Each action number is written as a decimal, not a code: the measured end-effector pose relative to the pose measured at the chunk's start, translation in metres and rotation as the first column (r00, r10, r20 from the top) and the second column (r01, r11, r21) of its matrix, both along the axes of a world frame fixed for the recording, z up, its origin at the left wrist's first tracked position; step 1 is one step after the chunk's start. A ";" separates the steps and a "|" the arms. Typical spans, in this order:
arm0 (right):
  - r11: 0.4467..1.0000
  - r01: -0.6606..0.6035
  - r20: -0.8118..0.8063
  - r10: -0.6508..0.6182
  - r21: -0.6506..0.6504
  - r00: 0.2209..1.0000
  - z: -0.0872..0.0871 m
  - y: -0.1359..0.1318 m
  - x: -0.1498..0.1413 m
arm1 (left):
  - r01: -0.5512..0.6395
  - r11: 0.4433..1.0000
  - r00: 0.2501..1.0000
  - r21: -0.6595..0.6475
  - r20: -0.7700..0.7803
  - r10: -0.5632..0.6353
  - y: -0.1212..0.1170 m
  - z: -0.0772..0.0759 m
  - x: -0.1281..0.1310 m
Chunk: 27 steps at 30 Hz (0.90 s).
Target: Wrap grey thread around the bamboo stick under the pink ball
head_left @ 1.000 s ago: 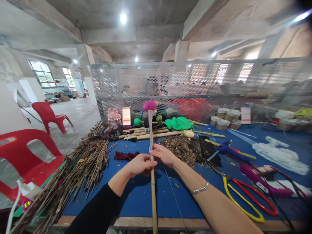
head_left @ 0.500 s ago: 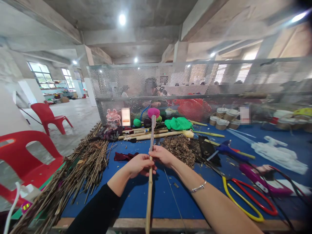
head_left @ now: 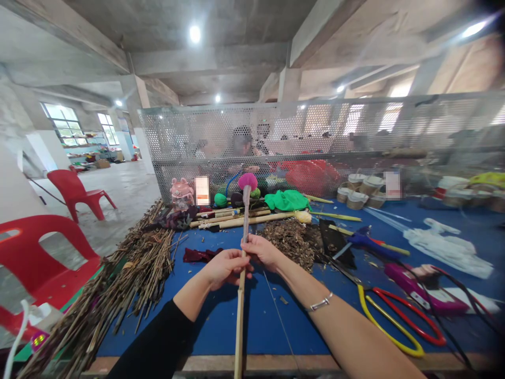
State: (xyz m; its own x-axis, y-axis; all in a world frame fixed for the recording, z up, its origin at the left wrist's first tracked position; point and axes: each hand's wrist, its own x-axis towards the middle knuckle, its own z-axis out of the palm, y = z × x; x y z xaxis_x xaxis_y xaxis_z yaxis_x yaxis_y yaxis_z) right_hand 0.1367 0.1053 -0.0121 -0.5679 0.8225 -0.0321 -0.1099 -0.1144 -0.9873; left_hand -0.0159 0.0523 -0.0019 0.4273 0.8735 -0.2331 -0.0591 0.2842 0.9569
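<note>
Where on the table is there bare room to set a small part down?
The blue tabletop looks mostly bare between the brown twig bundle and left hand, and nearer, either side of the pale bamboo stick; a thin line crosses the right side. It's crowded along the metal mesh screen and around the yellow-and-red-handled scissors.

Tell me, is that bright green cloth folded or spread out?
Neither: the green cloth lies bunched, its surface rumpled, just behind the pale pole.

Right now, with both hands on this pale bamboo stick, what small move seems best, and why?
Perhaps roll the stick slightly with the left hand while the right hand steadies it: both sets of fingers hold it close together, near the greyish wrapping's lower end.
</note>
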 end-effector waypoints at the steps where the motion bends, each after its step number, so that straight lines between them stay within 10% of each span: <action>1: 0.999 0.023 0.004 -0.023 0.024 1.000 0.000 0.000 -0.002 | -0.039 0.998 0.997 0.041 -0.062 0.042 0.001 -0.003 0.000; 5: 0.997 0.044 0.004 -0.045 0.068 0.999 0.001 0.001 0.000 | -0.099 0.986 0.981 0.136 -0.153 0.120 0.004 -0.009 0.002; 13: 0.996 -0.068 0.010 0.069 -0.060 0.998 -0.005 0.000 0.006 | 0.142 0.988 0.989 -0.053 -0.044 -0.144 -0.003 0.005 -0.003; 18: 0.999 0.047 0.083 -0.049 0.022 0.995 -0.006 0.001 0.000 | -0.015 0.989 0.962 0.148 -0.267 0.055 0.002 -0.007 -0.001; 27: 1.000 -0.010 -0.050 0.008 -0.030 0.999 0.001 0.002 0.008 | 0.040 0.998 0.995 -0.042 0.091 -0.036 -0.003 -0.005 0.010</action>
State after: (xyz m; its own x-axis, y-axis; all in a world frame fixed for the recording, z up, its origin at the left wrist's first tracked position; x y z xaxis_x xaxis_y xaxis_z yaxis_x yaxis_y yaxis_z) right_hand 0.1446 0.1074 -0.0115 -0.5769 0.8163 -0.0278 -0.1581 -0.1451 -0.9767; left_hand -0.0060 0.0491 -0.0071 0.4808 0.8462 -0.2297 -0.1334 0.3295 0.9347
